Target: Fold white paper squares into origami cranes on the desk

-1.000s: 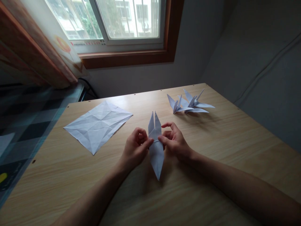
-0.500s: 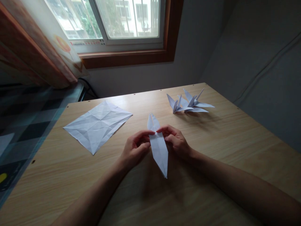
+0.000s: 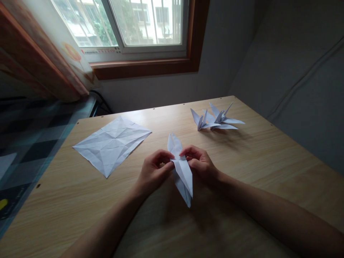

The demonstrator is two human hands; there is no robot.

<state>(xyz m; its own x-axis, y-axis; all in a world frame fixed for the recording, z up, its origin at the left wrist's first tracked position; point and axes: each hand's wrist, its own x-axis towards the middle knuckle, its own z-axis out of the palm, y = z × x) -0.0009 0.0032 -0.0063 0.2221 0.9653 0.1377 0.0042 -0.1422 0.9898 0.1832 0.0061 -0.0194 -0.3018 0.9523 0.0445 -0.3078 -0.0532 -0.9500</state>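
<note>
Between my two hands is a white folded paper [image 3: 184, 172], long and pointed, held just above the table. Its far end splits into two narrow points. At the near end, an upper flap stands apart from the layer below it. My left hand [image 3: 156, 168] pinches the paper's left edge near its middle, thumb and forefinger closed on it. On the opposite edge, my right hand [image 3: 200, 163] pinches it likewise, its other fingers curled and partly hidden.
A creased white paper sheet [image 3: 113, 143] lies flat at the left of the wooden table [image 3: 255, 200]. Folded paper cranes [image 3: 217, 120] stand at the back right. A checked cloth [image 3: 34, 143] covers a surface at the left, below a curtain [image 3: 45, 53] and window [image 3: 150, 25].
The near upper flap of the folded paper has lifted away from the layer beneath, showing a gap. Both hands have shifted only slightly, still pinching the edges.
</note>
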